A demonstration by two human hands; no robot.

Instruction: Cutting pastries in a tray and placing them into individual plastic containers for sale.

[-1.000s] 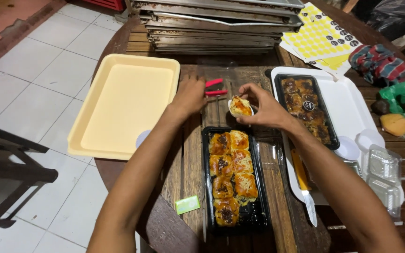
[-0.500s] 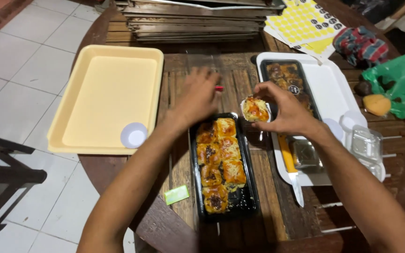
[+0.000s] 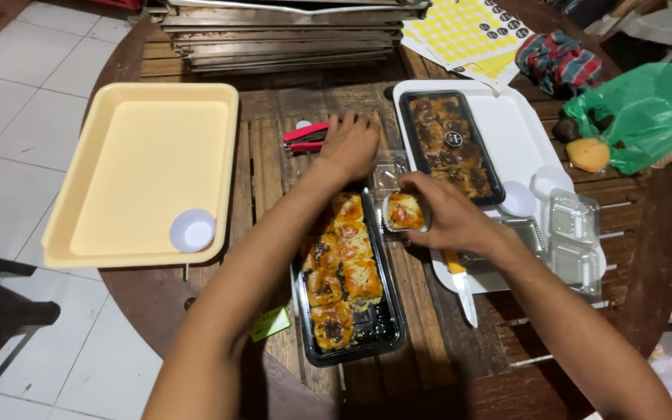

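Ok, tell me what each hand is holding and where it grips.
The right hand holds a baked pastry piece by its sides, fingers wrapped around it. The left hand presses on a clear plastic container, gripping nothing visible.

**Bright overhead light, soft edges**

I see even, warm light from above. The pale yellow plastic tray (image 3: 141, 167) and white rectangular tray (image 3: 523, 140) glare slightly. Forearms cast dim shadows downward. Corners bow outward; the near foreground blurs.
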